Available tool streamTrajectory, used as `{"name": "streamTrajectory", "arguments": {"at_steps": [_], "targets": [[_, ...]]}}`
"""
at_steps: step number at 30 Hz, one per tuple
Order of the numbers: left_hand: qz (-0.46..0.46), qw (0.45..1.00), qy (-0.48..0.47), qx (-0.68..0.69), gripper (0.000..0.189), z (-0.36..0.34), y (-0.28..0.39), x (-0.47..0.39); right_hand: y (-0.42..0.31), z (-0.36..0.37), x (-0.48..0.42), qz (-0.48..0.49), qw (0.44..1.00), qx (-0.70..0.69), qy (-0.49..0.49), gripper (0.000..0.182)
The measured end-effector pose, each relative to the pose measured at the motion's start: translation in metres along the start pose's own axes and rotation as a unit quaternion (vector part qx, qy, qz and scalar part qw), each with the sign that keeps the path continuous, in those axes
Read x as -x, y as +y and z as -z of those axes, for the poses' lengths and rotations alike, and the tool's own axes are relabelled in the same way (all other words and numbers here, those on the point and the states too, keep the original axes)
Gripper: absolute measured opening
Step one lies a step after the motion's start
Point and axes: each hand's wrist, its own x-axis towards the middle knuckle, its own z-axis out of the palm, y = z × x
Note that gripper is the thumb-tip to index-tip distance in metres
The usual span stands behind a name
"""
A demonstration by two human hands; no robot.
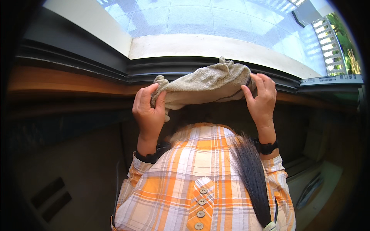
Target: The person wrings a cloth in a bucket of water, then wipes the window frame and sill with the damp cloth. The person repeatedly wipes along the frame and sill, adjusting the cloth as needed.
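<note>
A greyish-beige terry cloth (pixel 206 82) with a dark stripe is stretched between my two hands, over the inner edge of a dark metal window track (pixel 162 68). My left hand (pixel 150 106) pinches its bunched left end between thumb and fingers. At the other end, my right hand (pixel 261 95) grips the folded right corner with thumb and fingertips. The cloth covers part of the track and the wooden ledge beneath it.
Beyond the track lie a pale sill (pixel 202 46) and a tiled floor (pixel 188 18) outside, with a balustrade (pixel 329 46) at the far right. A wooden ledge (pixel 66 83) runs along the left. A label strip with writing (pixel 332 80) sits on the frame at right.
</note>
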Motion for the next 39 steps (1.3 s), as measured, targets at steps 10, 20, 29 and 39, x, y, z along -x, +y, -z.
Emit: {"name": "streamTrajectory", "arguments": {"at_steps": [10, 20, 29, 39], "targets": [[-0.046, 0.979, 0.084, -0.182, 0.025, -0.026, -0.026, -0.026, -0.02, -0.041, -0.014, 0.025, 0.996, 0.08, -0.025, 0.056], [-0.011, 0.937, -0.162, -0.309, 0.009, -0.048, -0.029, -0.069, -0.053, -0.047, -0.033, 0.089, 0.995, 0.032, -0.044, 0.07], [-0.038, 0.975, -0.159, -0.149, 0.017, -0.046, -0.029, -0.066, -0.11, -0.072, -0.053, 0.126, 0.974, -0.148, -0.121, 0.066], [0.246, 0.906, -0.154, 0.307, 0.04, -0.011, -0.036, -0.036, -0.126, -0.093, -0.063, 0.161, 0.923, -0.334, -0.107, 0.035]]}}
